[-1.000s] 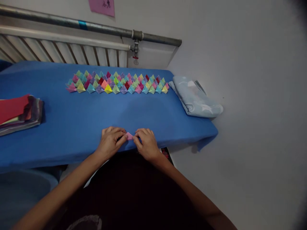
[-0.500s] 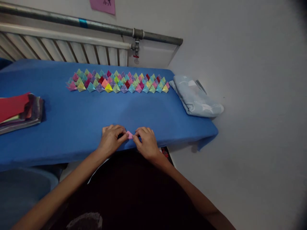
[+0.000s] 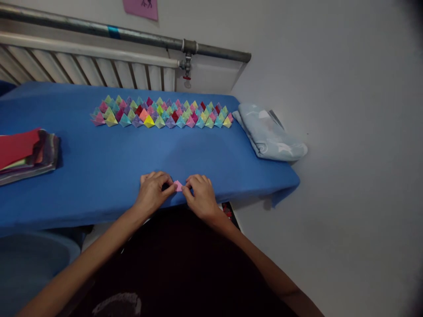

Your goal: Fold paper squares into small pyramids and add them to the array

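A small folded piece of pink paper [image 3: 178, 186] lies between my hands near the front edge of the blue-covered table [image 3: 115, 176]. My left hand [image 3: 153, 190] pinches its left corner between thumb and fingers. At its right corner, my right hand [image 3: 201, 193] grips it the same way, fingers curled. Fingertips hide both ends of the paper. Farther back, several rows of folded paper pieces [image 3: 160, 121] in many colours stand close together, their points upward.
At the left lies a stack of coloured paper [image 3: 20, 149], red on top. A folded light-blue cloth [image 3: 274, 136] sits at the right end against the wall. Behind the table run a radiator [image 3: 99, 66] and a metal pipe [image 3: 145, 39]. A blue basin [image 3: 36, 259] is below left.
Both hands keep hold of the pink paper in nearly the same place. The whole view has shifted very slightly; nothing else visibly moved.
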Action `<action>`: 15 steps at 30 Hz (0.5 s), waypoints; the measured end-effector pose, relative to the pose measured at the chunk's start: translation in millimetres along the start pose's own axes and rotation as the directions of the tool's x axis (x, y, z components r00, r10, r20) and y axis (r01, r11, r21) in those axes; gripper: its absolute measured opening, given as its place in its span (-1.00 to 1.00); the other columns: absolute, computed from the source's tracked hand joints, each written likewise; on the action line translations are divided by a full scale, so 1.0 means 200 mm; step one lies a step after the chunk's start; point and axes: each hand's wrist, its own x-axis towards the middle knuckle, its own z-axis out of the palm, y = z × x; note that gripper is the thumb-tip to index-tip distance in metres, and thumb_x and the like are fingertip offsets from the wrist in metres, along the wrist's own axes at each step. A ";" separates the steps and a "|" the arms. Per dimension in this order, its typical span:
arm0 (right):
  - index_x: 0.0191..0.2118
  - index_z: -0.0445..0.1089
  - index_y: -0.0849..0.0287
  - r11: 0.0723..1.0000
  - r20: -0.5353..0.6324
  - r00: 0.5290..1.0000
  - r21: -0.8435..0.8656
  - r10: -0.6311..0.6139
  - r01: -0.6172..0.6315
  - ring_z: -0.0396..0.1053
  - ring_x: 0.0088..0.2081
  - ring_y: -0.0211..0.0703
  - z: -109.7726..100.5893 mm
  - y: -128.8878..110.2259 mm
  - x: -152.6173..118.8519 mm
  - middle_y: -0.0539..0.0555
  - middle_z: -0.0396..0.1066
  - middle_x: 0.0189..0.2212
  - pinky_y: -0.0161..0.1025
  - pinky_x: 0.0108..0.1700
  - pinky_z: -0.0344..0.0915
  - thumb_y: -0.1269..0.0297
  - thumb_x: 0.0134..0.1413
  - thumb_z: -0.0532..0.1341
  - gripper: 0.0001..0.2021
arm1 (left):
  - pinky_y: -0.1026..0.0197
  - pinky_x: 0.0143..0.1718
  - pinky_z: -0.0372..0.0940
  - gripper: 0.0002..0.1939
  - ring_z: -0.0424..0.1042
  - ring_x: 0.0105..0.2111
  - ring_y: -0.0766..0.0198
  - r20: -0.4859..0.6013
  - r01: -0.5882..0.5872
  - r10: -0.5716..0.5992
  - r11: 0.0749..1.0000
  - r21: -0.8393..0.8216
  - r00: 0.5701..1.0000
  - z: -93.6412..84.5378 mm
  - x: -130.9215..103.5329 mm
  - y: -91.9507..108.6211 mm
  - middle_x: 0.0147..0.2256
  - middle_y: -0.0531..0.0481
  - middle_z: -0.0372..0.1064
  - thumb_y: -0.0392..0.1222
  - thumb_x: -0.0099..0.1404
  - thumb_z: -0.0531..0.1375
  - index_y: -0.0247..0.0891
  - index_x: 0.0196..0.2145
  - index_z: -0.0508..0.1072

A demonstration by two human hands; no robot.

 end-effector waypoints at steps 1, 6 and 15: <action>-0.44 0.29 0.12 1.000 0.000 1.000 0.000 0.000 0.000 0.32 -0.23 -0.09 0.00 0.00 0.00 0.09 0.44 -0.32 -0.14 -0.17 0.14 0.34 0.19 0.12 -0.83 | 0.05 -0.16 0.11 -0.75 0.36 -0.30 0.20 0.010 0.003 -0.003 1.000 0.003 1.000 0.00 0.00 0.00 -0.33 0.04 0.50 -0.09 0.32 0.15 -0.19 -0.49 0.43; -0.46 0.29 0.13 1.000 0.021 1.000 -0.014 0.008 -0.008 0.31 -0.25 -0.10 -0.01 -0.01 0.01 0.07 0.44 -0.34 -0.15 -0.19 0.12 0.35 0.19 0.13 -0.82 | 0.05 -0.17 0.10 -0.74 0.37 -0.29 0.19 0.045 0.015 -0.016 0.999 0.030 0.999 -0.01 0.00 0.00 -0.33 0.04 0.50 -0.08 0.33 0.16 -0.19 -0.49 0.43; -0.25 0.41 0.10 1.000 0.045 0.999 0.018 -0.016 0.015 0.32 -0.16 -0.10 -0.03 -0.01 0.00 0.05 0.47 -0.20 -0.14 -0.13 0.12 0.35 0.23 0.16 -0.91 | 0.05 -0.14 0.10 -0.75 0.38 -0.26 0.20 0.035 0.003 -0.002 1.000 -0.009 0.999 -0.01 -0.01 0.00 -0.31 0.05 0.50 -0.06 0.35 0.14 -0.19 -0.45 0.44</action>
